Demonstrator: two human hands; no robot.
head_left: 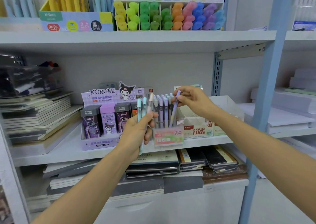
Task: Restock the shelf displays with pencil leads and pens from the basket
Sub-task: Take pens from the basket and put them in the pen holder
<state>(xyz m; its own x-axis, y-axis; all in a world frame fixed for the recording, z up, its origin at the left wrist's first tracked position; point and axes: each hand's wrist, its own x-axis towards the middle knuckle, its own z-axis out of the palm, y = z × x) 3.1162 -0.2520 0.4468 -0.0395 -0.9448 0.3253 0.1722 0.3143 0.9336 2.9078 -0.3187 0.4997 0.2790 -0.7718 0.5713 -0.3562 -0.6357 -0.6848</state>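
Observation:
My left hand (138,131) grips three pens (144,107) upright, two pale blue and one peach, in front of the middle shelf. My right hand (189,99) pinches the top of a purple pen (174,112) whose lower end is inside the clear pen display box (168,137) labelled Fruit Soda. Several grey and purple pens (162,109) stand in that box. To its left sits the purple Kuromi lead display (102,121) with several lead cases. The basket is not in view.
A white and green lead box (198,129) and a clear bin (227,107) stand right of the pen box. Notebook stacks (39,118) fill the shelf's left end. Highlighters (169,17) line the upper shelf. A blue upright post (266,94) stands at the right.

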